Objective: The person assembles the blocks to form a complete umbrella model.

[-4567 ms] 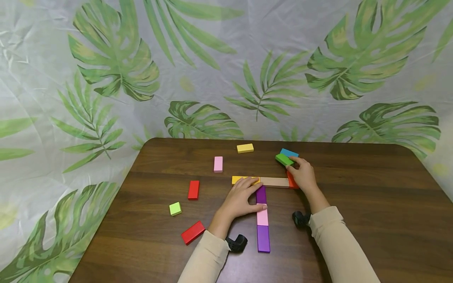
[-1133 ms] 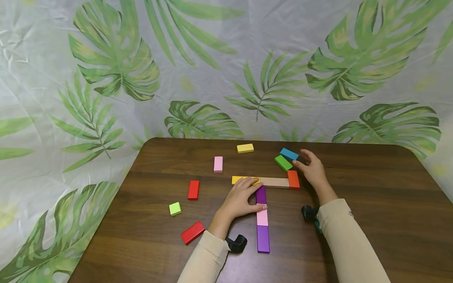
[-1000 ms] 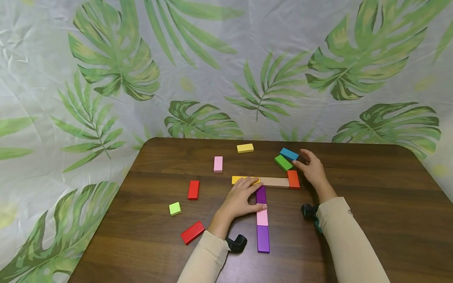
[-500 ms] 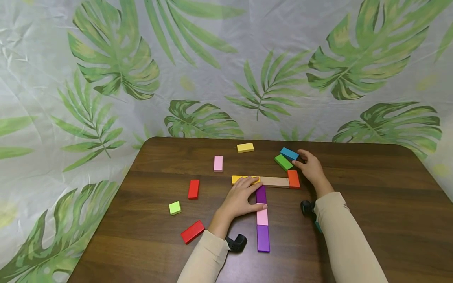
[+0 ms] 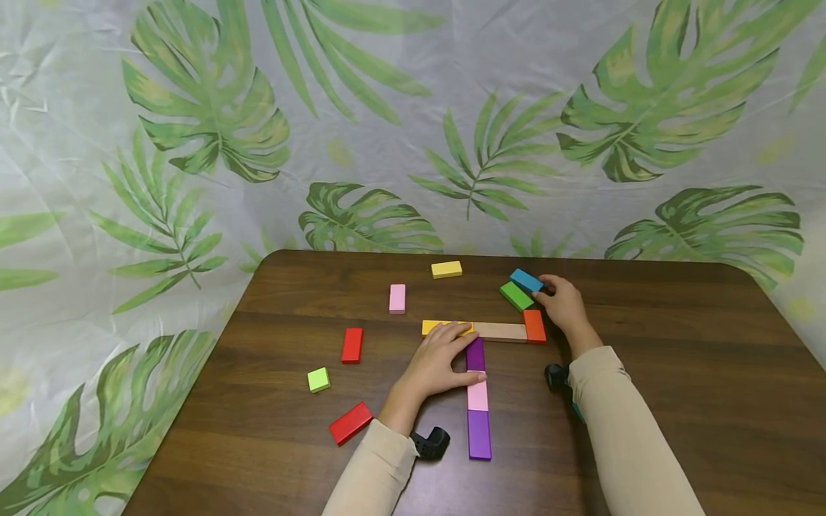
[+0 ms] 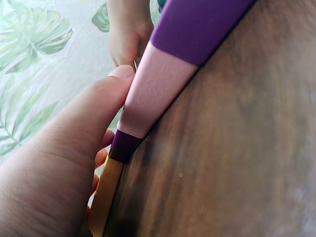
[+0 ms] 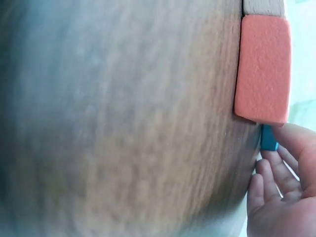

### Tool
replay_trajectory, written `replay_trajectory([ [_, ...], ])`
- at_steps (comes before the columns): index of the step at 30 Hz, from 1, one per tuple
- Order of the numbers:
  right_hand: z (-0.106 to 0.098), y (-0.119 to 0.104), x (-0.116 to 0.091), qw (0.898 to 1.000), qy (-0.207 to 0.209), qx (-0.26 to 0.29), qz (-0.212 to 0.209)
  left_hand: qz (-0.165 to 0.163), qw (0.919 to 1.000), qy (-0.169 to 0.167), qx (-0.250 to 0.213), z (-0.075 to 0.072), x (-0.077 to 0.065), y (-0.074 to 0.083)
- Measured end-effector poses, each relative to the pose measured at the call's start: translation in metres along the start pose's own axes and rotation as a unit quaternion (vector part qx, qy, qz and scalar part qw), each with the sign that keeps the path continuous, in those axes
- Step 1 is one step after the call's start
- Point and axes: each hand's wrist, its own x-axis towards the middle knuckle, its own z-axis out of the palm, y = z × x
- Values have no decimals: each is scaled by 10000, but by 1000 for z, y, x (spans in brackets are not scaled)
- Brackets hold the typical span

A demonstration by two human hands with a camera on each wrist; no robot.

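Note:
My left hand (image 5: 435, 362) lies with spread, nearly straight fingers on the yellow-orange block (image 5: 431, 327), its thumb touching the pink block (image 5: 477, 395) in the column. That block sits between a dark purple block (image 5: 475, 354) and a lighter purple one (image 5: 480, 435). At the far right, thumb and fingers of my right hand (image 5: 563, 304) pinch the near end of the blue block (image 5: 525, 279). Beside it, a green block (image 5: 515, 296) slants down toward the orange-red block (image 5: 534, 327), which closes the row after the beige block (image 5: 500, 331). The right wrist view shows the blue block (image 7: 269, 138) between thumb and fingers.
Left of the hands lie two red blocks (image 5: 351, 346), a lime cube (image 5: 319, 380) and a loose pink block (image 5: 396, 299). A pale yellow block (image 5: 447, 269) is near the back edge of the brown table (image 5: 677, 358). A leaf-patterned cloth (image 5: 374, 143) hangs behind.
Earlier my right hand held the green block; it let that go beside the blue one, drew back to the right, then came in and closed on the blue block's end. My left hand stayed put.

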Motion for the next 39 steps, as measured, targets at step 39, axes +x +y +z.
replay_trajectory([
  [39, 14, -27, 9, 9951, 591, 378, -698, -41, 10000, -14, 7, 0, 1, 0],
])
